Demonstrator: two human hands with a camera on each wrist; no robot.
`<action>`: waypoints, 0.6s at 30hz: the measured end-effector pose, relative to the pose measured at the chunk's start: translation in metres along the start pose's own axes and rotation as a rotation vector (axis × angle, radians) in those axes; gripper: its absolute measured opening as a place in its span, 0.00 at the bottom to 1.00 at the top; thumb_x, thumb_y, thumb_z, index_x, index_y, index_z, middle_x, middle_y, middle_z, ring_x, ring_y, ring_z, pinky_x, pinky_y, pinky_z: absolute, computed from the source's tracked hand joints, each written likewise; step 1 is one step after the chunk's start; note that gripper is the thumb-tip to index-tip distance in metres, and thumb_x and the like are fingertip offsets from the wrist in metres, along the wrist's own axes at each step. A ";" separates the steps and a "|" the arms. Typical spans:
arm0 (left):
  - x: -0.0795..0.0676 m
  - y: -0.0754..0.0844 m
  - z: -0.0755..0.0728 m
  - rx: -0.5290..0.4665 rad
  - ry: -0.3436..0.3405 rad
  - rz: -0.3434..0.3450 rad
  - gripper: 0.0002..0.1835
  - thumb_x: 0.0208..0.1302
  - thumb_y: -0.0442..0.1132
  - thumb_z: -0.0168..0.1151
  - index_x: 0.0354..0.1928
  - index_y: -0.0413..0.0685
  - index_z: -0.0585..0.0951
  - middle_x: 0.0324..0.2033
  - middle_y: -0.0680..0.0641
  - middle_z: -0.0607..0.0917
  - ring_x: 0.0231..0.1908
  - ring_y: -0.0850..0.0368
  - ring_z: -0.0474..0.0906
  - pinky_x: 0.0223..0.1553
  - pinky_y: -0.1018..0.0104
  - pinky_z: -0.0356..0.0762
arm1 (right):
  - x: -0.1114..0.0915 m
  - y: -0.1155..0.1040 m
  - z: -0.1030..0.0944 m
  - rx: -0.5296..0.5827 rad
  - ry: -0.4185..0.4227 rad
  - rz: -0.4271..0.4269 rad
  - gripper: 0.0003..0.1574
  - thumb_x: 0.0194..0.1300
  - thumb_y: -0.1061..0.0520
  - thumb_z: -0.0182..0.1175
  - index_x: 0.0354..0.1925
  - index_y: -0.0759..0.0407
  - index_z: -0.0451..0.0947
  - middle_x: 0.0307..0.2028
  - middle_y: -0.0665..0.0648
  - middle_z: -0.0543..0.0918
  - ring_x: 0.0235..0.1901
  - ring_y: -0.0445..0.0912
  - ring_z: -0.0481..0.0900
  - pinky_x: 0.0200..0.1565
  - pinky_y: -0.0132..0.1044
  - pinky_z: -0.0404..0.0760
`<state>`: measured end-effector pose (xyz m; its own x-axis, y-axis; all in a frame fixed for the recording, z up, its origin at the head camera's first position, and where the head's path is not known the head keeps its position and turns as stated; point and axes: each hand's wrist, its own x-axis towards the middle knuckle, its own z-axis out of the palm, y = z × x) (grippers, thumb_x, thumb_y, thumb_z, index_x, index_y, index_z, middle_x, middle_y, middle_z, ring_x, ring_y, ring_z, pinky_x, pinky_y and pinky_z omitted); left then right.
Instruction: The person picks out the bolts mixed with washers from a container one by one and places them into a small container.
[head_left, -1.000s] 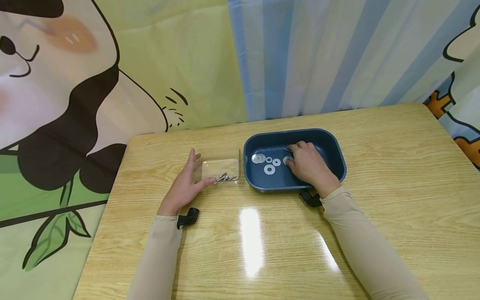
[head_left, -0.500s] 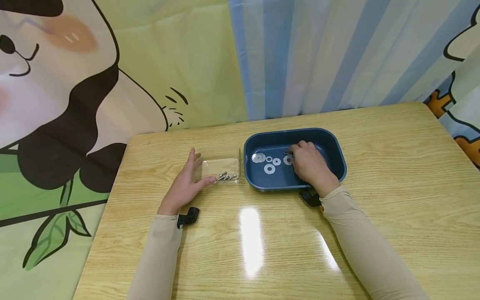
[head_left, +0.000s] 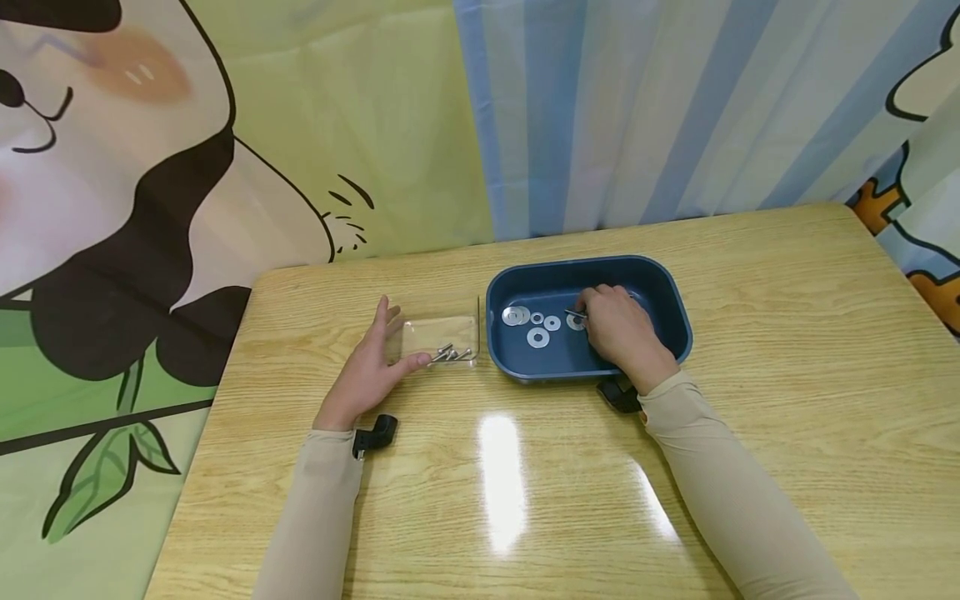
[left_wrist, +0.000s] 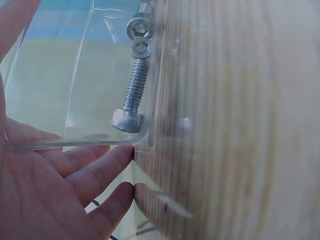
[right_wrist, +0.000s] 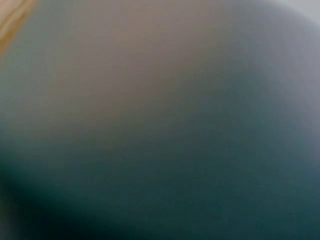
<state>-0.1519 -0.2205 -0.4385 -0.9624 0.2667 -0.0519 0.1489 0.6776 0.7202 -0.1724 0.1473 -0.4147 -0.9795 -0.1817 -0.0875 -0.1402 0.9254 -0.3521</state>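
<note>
My left hand (head_left: 363,371) rests against the left end of a clear plastic box (head_left: 440,325), its fingers fairly straight along the wall and the thumb by the near edge. Several socket-head bolts (left_wrist: 130,100) lie in that box, along its near side. Inside the blue tray (head_left: 558,372), my right hand (head_left: 618,327) pinches a slim metal bolt (head_left: 575,313); its end sticks out left of the fingertips, above a flat washer (head_left: 576,323). More washers (head_left: 537,337) lie flat on the tray floor to the left. The right wrist view is blurred and dark.
Both containers stand side by side on a wooden table (head_left: 435,500), the box left of the tray. A printed curtain (head_left: 397,125) hangs right behind the table's far edge. Black wrist camera mounts (head_left: 377,433) sit beside both wrists.
In the right hand, the bolt's visible end has moved slightly toward the near side, and the thumb has drawn back, uncovering the washer beneath. The left hand and the box have stayed put.
</note>
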 end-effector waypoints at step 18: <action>0.000 0.001 -0.001 -0.005 -0.010 -0.007 0.61 0.65 0.60 0.67 0.78 0.66 0.27 0.77 0.45 0.56 0.74 0.42 0.55 0.69 0.35 0.54 | 0.001 0.000 -0.001 -0.008 0.043 0.000 0.13 0.64 0.66 0.56 0.42 0.68 0.86 0.41 0.66 0.86 0.42 0.60 0.82 0.47 0.55 0.79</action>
<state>-0.1515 -0.2205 -0.4373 -0.9612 0.2685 -0.0641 0.1405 0.6758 0.7235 -0.1736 0.1475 -0.4142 -0.9848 -0.1675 -0.0471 -0.1413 0.9280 -0.3448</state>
